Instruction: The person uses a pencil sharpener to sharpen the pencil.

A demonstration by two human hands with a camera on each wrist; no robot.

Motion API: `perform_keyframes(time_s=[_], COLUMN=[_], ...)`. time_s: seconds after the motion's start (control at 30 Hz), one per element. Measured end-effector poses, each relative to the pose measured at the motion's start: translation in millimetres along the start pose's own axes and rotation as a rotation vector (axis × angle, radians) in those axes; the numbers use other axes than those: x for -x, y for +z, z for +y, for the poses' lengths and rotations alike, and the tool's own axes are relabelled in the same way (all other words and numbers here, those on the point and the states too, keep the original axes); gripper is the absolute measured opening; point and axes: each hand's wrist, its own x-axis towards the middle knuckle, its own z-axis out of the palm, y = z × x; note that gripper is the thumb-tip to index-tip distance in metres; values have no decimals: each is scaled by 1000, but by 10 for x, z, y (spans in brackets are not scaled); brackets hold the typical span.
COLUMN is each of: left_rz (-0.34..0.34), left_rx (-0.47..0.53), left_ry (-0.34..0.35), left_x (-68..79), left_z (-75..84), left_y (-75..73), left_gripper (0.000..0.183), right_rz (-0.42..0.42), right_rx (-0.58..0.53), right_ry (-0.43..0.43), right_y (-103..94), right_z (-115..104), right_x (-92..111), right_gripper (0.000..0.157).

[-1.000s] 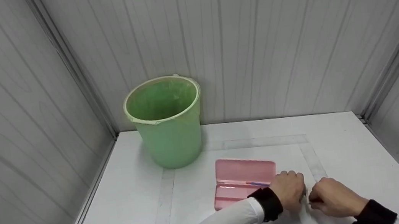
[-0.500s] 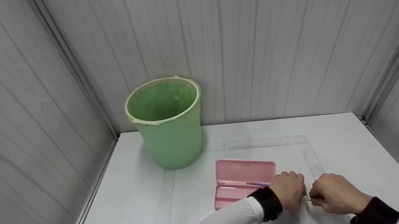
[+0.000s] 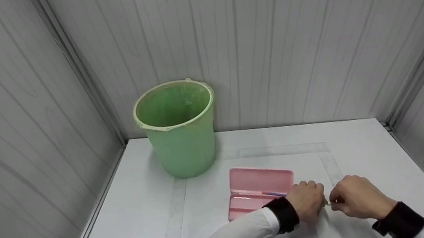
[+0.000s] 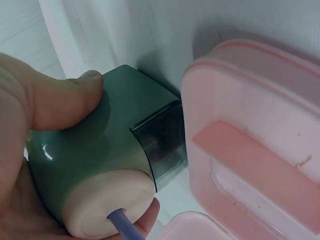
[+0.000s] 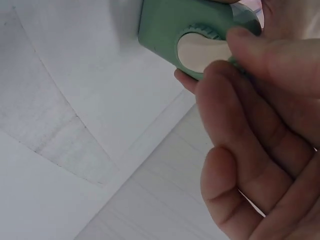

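Note:
A green crank pencil sharpener (image 4: 115, 110) with a cream front is gripped by my left hand (image 3: 308, 200), thumb across its top. A purple pencil (image 4: 125, 226) is stuck in the hole of the cream front; in the head view the pencil (image 3: 274, 194) extends over the open pink pencil case (image 3: 261, 180). A dark see-through drawer (image 4: 162, 142) shows on the sharpener's side. My right hand (image 3: 359, 198) pinches the cream crank handle (image 5: 202, 51) between thumb and index finger. Most of the sharpener is hidden behind my left hand in the head view.
A green bucket (image 3: 185, 151) stands at the back left of the white table (image 3: 136, 227). Clear tape strips (image 3: 281, 150) mark a frame on the tabletop. Grey panel walls (image 3: 227, 51) close in the back and sides.
My right hand has risen slightly and shifted with the crank handle, which has turned. The left hand holds the sharpener in about the same place.

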Motion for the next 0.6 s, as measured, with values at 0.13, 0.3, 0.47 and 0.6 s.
perform_keyframes(time_s=[0.13,0.3,0.47,0.6], left_rz=[-7,-11,-37,-34], left_rx=[16,24,37,30], left_ry=[6,26,41,40], left_x=[-14,-33,-45,-54], left_z=[-21,-29,-29,-49], left_y=[1,-2,0,-14], left_gripper=[41,37,44,47], right_rz=[-27,-29,-20,-2], right_rx=[-1,12,29,25], right_ry=[38,84,86,87], right_y=[-52,-91,-105,-107], right_z=[6,11,32,86], right_x=[-52,-95,-130,-185], right_gripper=[24,28,33,34])
